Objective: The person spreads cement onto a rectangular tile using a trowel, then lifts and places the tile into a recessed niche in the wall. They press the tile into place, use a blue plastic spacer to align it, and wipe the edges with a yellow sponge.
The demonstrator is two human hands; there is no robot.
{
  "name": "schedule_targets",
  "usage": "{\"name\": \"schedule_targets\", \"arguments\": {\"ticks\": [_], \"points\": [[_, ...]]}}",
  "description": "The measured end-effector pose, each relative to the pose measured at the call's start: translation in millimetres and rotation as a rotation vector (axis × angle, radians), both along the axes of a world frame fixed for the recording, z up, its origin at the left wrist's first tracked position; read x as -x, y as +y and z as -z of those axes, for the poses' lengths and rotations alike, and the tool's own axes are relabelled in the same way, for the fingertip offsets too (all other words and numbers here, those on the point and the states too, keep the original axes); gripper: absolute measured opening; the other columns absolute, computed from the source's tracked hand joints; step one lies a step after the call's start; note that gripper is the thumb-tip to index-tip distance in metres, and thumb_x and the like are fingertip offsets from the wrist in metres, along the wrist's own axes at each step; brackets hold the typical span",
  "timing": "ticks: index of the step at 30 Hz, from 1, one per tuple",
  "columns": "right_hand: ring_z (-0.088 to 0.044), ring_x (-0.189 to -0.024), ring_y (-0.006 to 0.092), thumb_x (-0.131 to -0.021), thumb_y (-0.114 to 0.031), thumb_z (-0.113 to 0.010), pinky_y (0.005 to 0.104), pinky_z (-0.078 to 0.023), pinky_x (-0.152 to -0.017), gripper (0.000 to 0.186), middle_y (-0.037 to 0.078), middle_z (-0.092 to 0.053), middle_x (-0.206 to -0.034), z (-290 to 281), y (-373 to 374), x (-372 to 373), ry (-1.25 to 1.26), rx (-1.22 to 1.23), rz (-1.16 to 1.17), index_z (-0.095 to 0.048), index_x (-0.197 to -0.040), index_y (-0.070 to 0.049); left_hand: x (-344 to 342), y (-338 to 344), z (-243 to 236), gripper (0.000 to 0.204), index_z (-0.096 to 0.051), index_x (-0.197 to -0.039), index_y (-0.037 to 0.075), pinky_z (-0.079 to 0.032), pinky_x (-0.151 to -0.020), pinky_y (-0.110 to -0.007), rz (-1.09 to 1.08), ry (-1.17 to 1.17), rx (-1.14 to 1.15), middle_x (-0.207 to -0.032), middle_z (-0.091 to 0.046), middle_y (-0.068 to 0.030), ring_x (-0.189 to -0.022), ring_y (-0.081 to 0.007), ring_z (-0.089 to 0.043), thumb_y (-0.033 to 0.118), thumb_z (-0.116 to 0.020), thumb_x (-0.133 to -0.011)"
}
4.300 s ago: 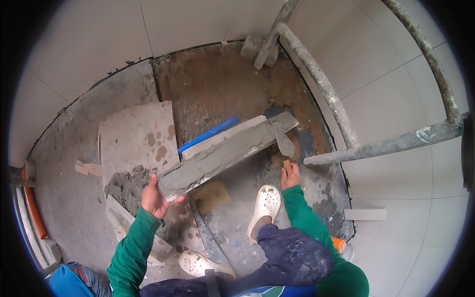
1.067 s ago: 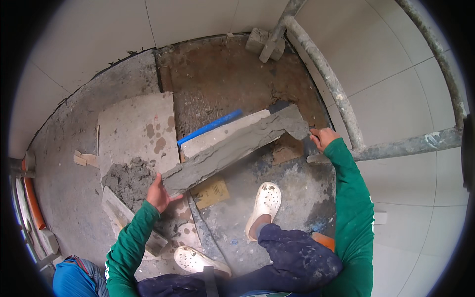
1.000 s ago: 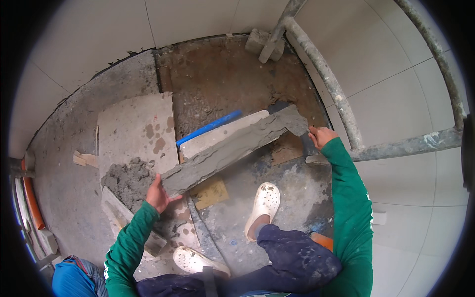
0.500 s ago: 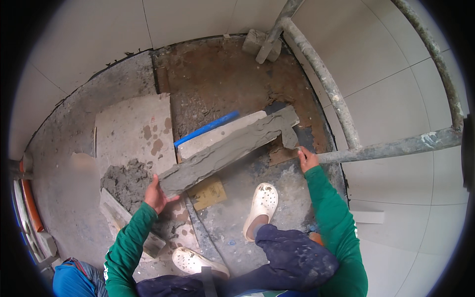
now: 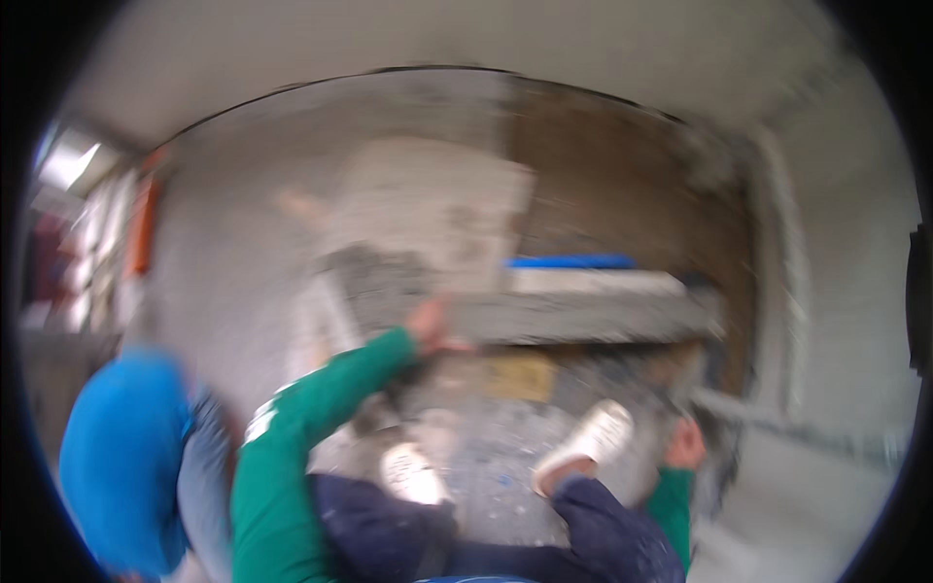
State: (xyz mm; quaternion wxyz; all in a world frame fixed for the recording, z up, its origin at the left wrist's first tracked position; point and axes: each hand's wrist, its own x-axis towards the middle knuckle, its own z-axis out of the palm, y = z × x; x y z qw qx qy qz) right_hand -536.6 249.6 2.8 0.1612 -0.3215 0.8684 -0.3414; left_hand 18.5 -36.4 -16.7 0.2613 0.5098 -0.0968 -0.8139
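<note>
A long narrow strip of tile [image 5: 583, 318], its upper face coated in grey mortar, lies crosswise in front of me. My left hand [image 5: 428, 326] grips its left end, thumb on top. Lower down on the right, apart from the strip, is my right hand [image 5: 686, 443], closed. From it a blurred grey trowel [image 5: 692, 374] points up toward the strip's right end; motion smears its outline. Beyond the strip are a pale bare strip [image 5: 598, 283] and a blue bar [image 5: 571, 261]. Beside my left hand sits a heap of wet mortar [image 5: 379, 282].
A person in a blue top [image 5: 126, 457] crouches close on my left. A large stained board [image 5: 428, 189] lies past the mortar heap. A yellowish piece [image 5: 522, 377] is on the floor near my shoes. Pipe framing [image 5: 787, 282] stands at the right wall; an orange tube [image 5: 143, 228] is far left.
My view has swung left, bringing the person in blue further in. My right hand has drawn back from the strip's right end toward me. My left hand stays on the left end.
</note>
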Motion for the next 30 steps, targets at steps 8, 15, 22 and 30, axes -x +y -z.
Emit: {"name": "schedule_targets", "arguments": {"ticks": [8, 15, 22, 30], "points": [[-0.062, -0.095, 0.0413, -0.096, -0.049, -0.052, 0.0507, -0.05, -0.083, 0.041, 0.021, -0.067, -0.103, -107.8, -72.8, -152.1, 0.33, -0.362, -0.889, -0.069, -0.12, -0.021, 5.0, 16.8, -4.2, 0.083, -0.028, -0.149, 0.01, -0.058, -0.082, -0.054, 0.089, -0.104, 0.067, -0.13, -0.047, -0.0138, -0.101, -0.0265, -0.057, 0.07, -0.041, -0.093], [-0.061, -0.065, 0.0435, -0.091, -0.019, -0.059, 0.0467, -0.046, -0.056, 0.022, 0.023, -0.061, -0.07, -59.9, -101.1, -192.2, 0.006, -0.194, -1.373, -0.054, -0.1, 0.0, -14.1, 18.6, -55.1, 0.064, -0.047, -0.138, -0.002, -0.038, -0.108, -0.044, 0.385, -0.715, 0.734, -0.136, -0.053, -0.0228, -0.126, -0.0365, -0.049, 0.05, -0.033, -0.103], [-0.068, -0.073, 0.0347, -0.095, -0.02, -0.051, 0.0475, -0.053, -0.058, 0.023, 0.016, -0.066, -0.089, -109.7, -144.3, -284.3, 0.506, -0.46, -1.618, -0.054, -0.116, -0.009, -62.1, 21.4, -103.6, 0.062, -0.048, -0.136, 0.006, -0.05, -0.076, -0.033, -0.064, -0.72, 0.649, -0.114, -0.063, -0.0079, -0.092, -0.0166, -0.062, 0.056, -0.042, -0.1], [-0.068, -0.076, 0.0357, -0.089, -0.011, -0.052, 0.0459, -0.054, -0.061, 0.026, 0.018, -0.066, -0.087, -116.1, -161.9, -338.4, 0.5, -0.53, -1.778, -0.052, -0.113, -0.003, -88.7, 47.1, -108.4, 0.059, -0.047, -0.139, 0.006, -0.048, -0.079, -0.031, -0.007, -0.721, 0.631, -0.115, -0.063, -0.0086, -0.094, -0.0156, -0.062, 0.051, -0.042, -0.102]]}}
